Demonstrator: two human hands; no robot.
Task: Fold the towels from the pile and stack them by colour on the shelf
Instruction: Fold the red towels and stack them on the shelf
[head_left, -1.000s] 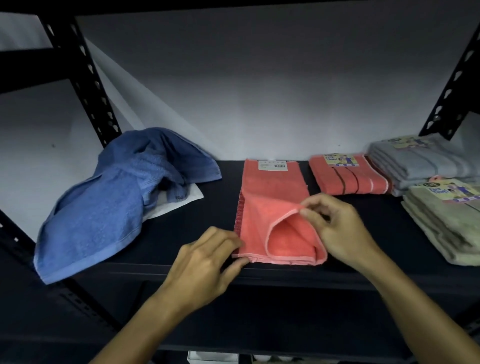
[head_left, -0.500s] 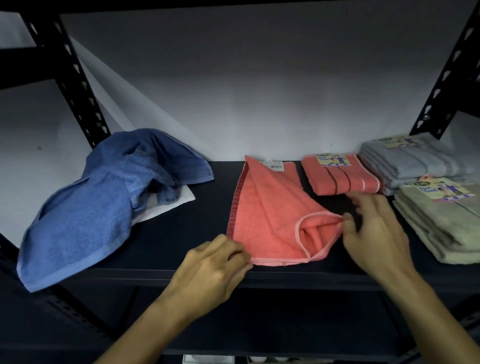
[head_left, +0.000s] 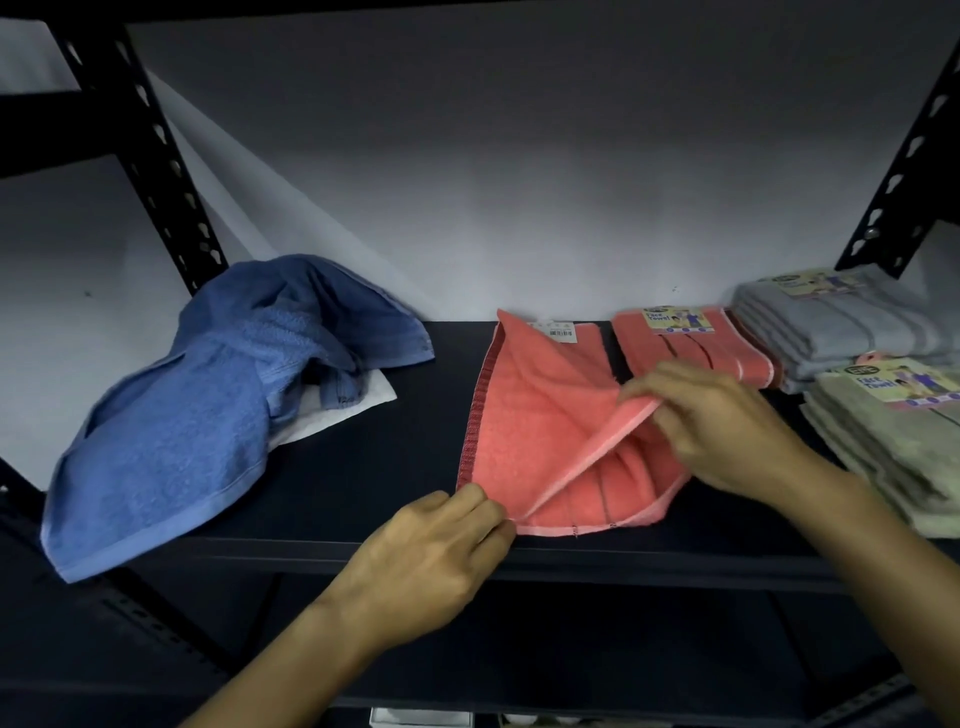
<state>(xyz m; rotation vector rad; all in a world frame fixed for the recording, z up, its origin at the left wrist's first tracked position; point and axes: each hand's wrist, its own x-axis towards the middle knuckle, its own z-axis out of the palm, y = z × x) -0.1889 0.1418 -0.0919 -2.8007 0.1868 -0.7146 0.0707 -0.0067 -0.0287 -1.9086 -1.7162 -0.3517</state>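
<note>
A coral towel (head_left: 540, 431) lies partly folded in the middle of the dark shelf (head_left: 363, 467), a price tag at its far end. My left hand (head_left: 441, 556) pinches its near left corner at the shelf's front edge. My right hand (head_left: 722, 421) grips the pale hem of the upper layer and holds it lifted above the towel. A crumpled blue towel (head_left: 208, 415) sits at the left, draped over the front edge. A folded coral towel (head_left: 691, 348) with a label lies behind my right hand.
A white cloth (head_left: 337, 415) peeks from under the blue towel. Folded grey towels (head_left: 841, 322) and folded pale green towels (head_left: 893, 452) are stacked at the right. Black perforated uprights (head_left: 171, 187) stand at both back corners. A white wall closes the back.
My right hand has moved the towel's hem from the right side back toward the middle and lifted it. My left hand has shifted right onto the near left corner.
</note>
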